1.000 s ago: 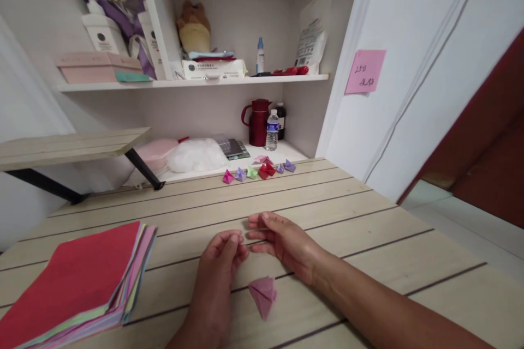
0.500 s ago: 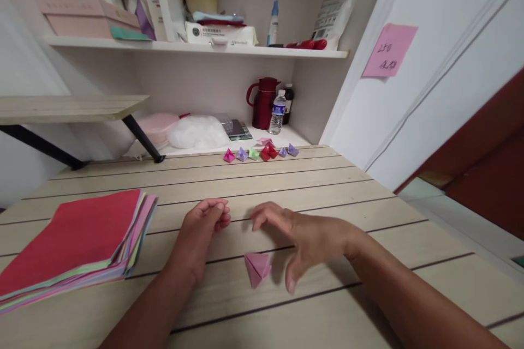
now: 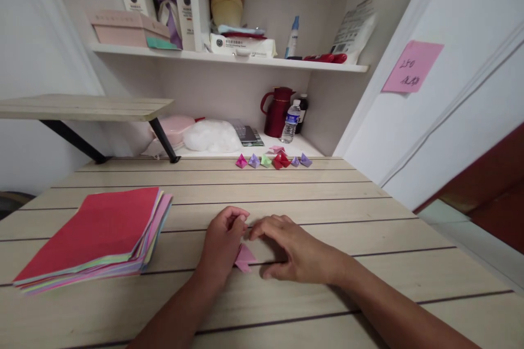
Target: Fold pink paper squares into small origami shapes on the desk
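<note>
A pink folded paper piece (image 3: 245, 257) lies on the wooden table between my two hands, its left edge partly hidden by my left hand (image 3: 223, 240). That hand rests beside it with the fingers curled in and the thumb against them; nothing shows in its grasp. On the other side, my right hand (image 3: 292, 251) arches over the tabletop, thumb and fingers apart, holding nothing. Its fingertips are close to those of my left hand.
Along the table's back edge runs a row of small folded paper pieces (image 3: 281, 161) in several colours. A stack of coloured paper (image 3: 98, 229) lies at left, near a raised wooden stand (image 3: 90, 108). Behind are a red jug (image 3: 279, 113) and a water bottle (image 3: 291, 121).
The pink paper piece now sits close against my left hand. My right hand has moved left toward it, its thumb and fingers less widely spread. The camera view has shifted.
</note>
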The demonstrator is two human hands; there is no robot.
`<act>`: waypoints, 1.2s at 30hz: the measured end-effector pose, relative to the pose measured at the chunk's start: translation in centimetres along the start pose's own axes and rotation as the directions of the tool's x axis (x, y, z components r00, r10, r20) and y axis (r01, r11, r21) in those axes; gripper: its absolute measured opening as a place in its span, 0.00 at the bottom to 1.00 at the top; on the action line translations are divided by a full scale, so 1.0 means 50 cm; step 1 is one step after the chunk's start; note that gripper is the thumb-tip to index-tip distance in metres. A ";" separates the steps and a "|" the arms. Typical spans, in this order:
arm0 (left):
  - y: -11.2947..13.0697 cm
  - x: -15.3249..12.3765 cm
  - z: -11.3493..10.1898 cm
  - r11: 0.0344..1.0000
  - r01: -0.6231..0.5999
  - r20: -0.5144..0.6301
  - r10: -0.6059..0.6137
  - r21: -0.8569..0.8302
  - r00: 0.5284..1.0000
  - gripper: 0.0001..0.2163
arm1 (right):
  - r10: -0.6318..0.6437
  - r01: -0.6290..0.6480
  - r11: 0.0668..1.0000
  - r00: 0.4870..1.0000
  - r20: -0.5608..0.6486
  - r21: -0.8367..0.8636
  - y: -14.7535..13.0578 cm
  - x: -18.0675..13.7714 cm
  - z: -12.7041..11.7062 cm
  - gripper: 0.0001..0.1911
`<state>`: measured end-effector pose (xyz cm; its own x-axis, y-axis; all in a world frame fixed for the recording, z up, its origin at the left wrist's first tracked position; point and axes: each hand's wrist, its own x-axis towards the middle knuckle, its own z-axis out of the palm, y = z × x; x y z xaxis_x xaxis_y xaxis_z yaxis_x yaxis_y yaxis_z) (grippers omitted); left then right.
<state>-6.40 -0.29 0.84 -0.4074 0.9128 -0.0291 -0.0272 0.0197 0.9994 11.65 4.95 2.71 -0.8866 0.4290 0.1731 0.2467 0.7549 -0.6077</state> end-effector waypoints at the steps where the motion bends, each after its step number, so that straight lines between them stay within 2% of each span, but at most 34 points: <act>1: -0.003 0.000 0.001 1.000 -0.009 -0.010 0.009 0.002 1.000 0.06 | 0.012 -0.012 1.000 1.000 -0.001 0.018 0.001 -0.001 0.004 0.30; 4: -0.010 -0.003 0.001 1.000 -0.021 -0.051 0.021 -0.006 0.998 0.06 | -0.011 0.013 0.999 0.999 -0.038 0.040 -0.004 -0.004 0.022 0.33; 7: -0.010 -0.007 0.001 0.999 -0.017 -0.091 0.014 -0.028 0.996 0.08 | -0.077 0.074 0.997 0.993 -0.093 -0.035 -0.018 0.002 0.050 0.34; 10: -0.008 -0.009 0.000 0.999 0.003 -0.099 -0.007 -0.049 0.995 0.08 | -0.088 0.078 0.994 0.989 -0.121 -0.081 -0.028 0.015 0.072 0.24; 12: -0.005 -0.009 0.000 0.998 0.016 -0.092 -0.021 -0.059 0.996 0.09 | -0.026 0.025 1.000 0.984 -0.178 -0.009 -0.025 0.024 0.076 0.13; 14: -0.002 -0.007 -0.003 0.997 0.029 -0.078 -0.035 -0.070 0.996 0.10 | 0.108 -0.067 0.982 0.966 -0.236 0.177 -0.014 0.031 0.072 0.03; 15: 0.000 -0.006 -0.004 0.996 0.037 -0.067 -0.042 -0.077 0.997 0.11 | 0.183 -0.105 0.950 0.950 -0.251 0.295 -0.008 0.033 0.067 0.03; 17: 0.005 -0.004 -0.008 0.994 0.052 -0.044 -0.056 -0.093 0.997 0.14 | 0.305 -0.143 0.847 0.920 -0.247 0.512 0.002 0.036 0.058 0.08; 19: 0.009 -0.002 -0.012 0.992 0.061 -0.022 -0.064 -0.110 0.998 0.17 | 0.379 -0.137 0.741 0.894 -0.241 0.658 0.008 0.036 0.049 0.12; 22: 0.019 -0.002 -0.014 0.989 0.078 0.052 -0.072 -0.124 0.996 0.20 | 0.468 -0.122 0.578 0.859 -0.206 0.807 0.010 0.037 0.038 0.16; 26: 0.026 -0.001 -0.012 0.996 0.076 0.238 -0.061 -0.053 0.969 0.20 | 0.538 -0.081 0.390 0.829 -0.156 0.917 0.012 0.037 0.027 0.19; 29: 0.021 0.006 -0.011 1.000 0.013 0.291 -0.015 0.007 0.957 0.17 | 0.555 -0.057 0.345 0.817 -0.155 0.937 0.015 0.036 0.024 0.20; 36: 0.004 0.018 -0.005 1.000 -0.002 0.331 0.007 -0.016 0.944 0.14 | 0.578 -0.070 0.381 0.796 -0.178 0.922 0.007 0.041 0.028 0.21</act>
<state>-6.99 0.46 0.98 -0.0827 0.9965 -0.0146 -0.0411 0.0113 0.9991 9.39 5.39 1.77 -0.4937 0.8664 -0.0750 -0.2045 -0.1995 -0.9583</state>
